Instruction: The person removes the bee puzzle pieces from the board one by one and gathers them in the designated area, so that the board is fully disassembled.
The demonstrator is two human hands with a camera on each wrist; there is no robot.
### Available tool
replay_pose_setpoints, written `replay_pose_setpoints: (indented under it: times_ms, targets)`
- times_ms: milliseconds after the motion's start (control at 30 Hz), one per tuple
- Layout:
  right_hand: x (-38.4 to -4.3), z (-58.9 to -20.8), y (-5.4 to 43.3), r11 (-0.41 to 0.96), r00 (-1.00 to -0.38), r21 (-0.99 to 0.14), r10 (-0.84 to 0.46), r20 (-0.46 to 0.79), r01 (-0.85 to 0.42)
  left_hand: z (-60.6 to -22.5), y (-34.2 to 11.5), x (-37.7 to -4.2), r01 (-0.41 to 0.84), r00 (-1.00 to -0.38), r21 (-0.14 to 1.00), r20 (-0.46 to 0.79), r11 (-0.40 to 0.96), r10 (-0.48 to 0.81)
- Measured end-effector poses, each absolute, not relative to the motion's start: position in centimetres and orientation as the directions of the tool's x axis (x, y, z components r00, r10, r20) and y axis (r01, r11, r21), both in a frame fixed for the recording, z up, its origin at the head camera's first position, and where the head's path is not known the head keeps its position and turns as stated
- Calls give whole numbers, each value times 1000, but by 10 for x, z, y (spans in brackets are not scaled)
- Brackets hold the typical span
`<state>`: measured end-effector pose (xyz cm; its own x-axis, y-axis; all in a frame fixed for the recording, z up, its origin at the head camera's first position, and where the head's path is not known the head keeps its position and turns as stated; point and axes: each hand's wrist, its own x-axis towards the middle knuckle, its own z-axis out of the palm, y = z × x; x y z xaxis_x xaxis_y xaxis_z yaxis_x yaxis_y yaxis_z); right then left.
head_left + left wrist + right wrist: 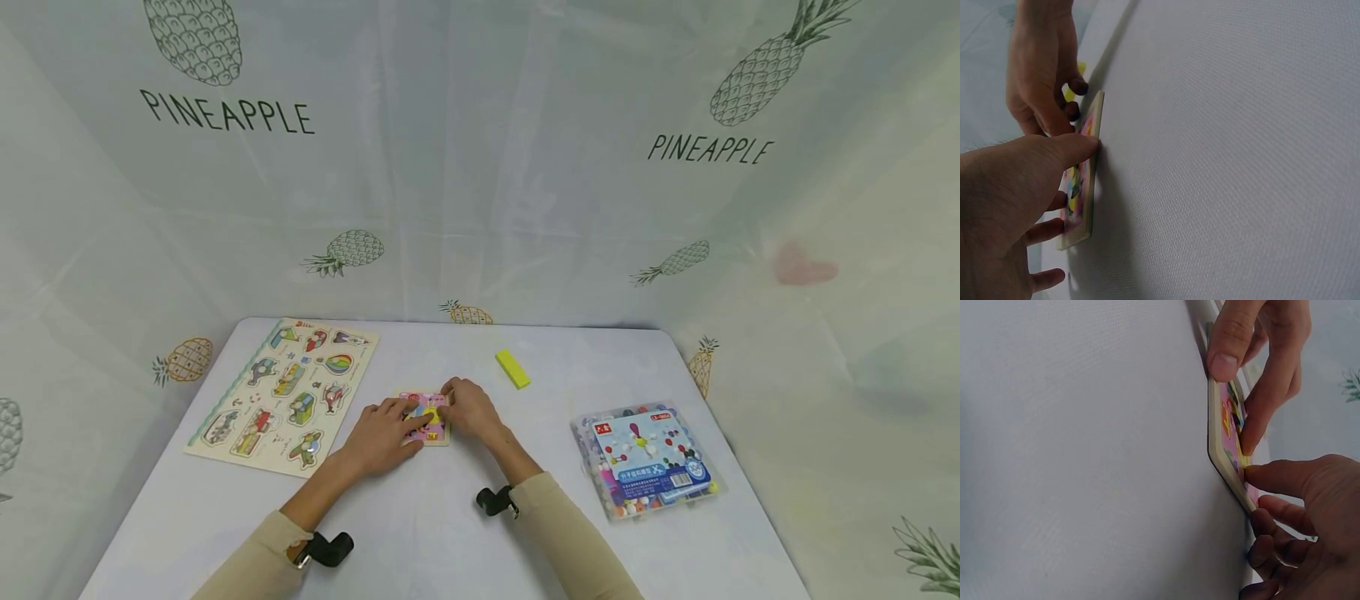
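Observation:
A small wooden picture puzzle board with a pink and yellow face lies flat on the white table. My left hand rests across its left side, fingers spread and mostly straight. In the right wrist view, the left thumb touches the near edge of the puzzle board and the index fingertip presses on the picture. At the right side, my right hand holds the board's edge between thumb and curled fingers. Part of the picture is hidden under the fingers.
A large sheet-like puzzle board with vehicle pictures lies at left. A yellow block lies behind the right hand. At right sits a clear plastic box of colourful molecular model pieces. A pineapple-print curtain hangs behind the table.

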<state>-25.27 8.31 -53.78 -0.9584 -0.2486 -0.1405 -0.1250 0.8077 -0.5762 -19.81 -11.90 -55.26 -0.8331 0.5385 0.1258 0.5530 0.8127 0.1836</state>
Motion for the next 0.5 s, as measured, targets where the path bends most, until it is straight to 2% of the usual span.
replay_pose_setpoints:
  times_ms: [267,500]
  targets:
    - [-251,-536,83,798,-959,-587,-254,-123,-136,-552,-119,-197,554,-832,179,129,813,539]
    - [-253,-539,88,720,-962,-672,-269,-41,-173,-553,-120,-198,556,-831,174,128,813,541]
